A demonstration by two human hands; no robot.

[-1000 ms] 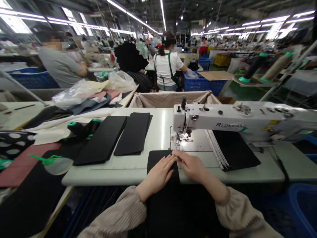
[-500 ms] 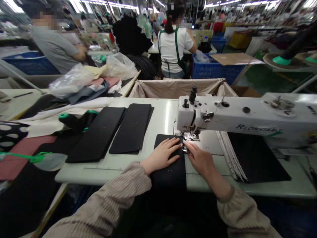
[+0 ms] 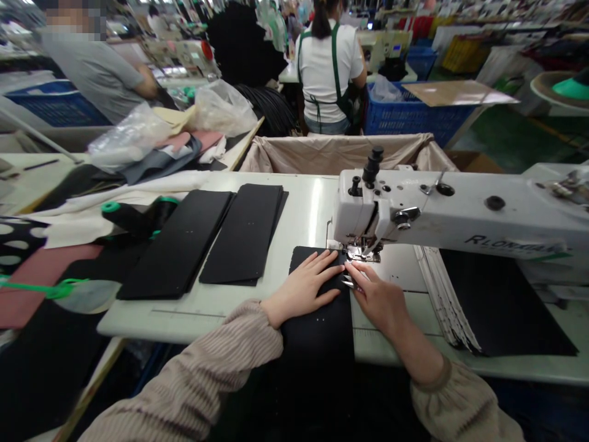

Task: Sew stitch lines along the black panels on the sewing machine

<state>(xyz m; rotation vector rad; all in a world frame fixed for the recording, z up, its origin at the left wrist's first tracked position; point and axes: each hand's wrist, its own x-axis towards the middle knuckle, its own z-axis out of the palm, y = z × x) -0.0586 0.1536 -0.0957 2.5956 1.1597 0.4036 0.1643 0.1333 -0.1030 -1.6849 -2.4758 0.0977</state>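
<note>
My left hand (image 3: 304,290) lies flat with fingers spread on a black fabric panel (image 3: 317,350), which hangs over the table's front edge. Under my right hand (image 3: 384,301), bent fingers hold a pair of thread snips (image 3: 348,282), its pointed blades showing beside the panel. The right fingertips touch the panel's right edge, just in front of the presser foot (image 3: 363,253). Above that stands the head of a white sewing machine (image 3: 442,205). The palm hides most of the snips.
Two stacks of black panels, a left stack (image 3: 179,239) and a right stack (image 3: 246,230), lie left of my hands. More black pieces with pale edges (image 3: 501,301) sit under the machine arm. Thread cones (image 3: 131,218) and scraps are farther left. A fabric-lined bin (image 3: 331,150) stands behind the table.
The view has tilted down slightly, and the machine appears larger and farther right. Both hands keep nearly the same place on the panel. The snips' blades show a little more clearly.
</note>
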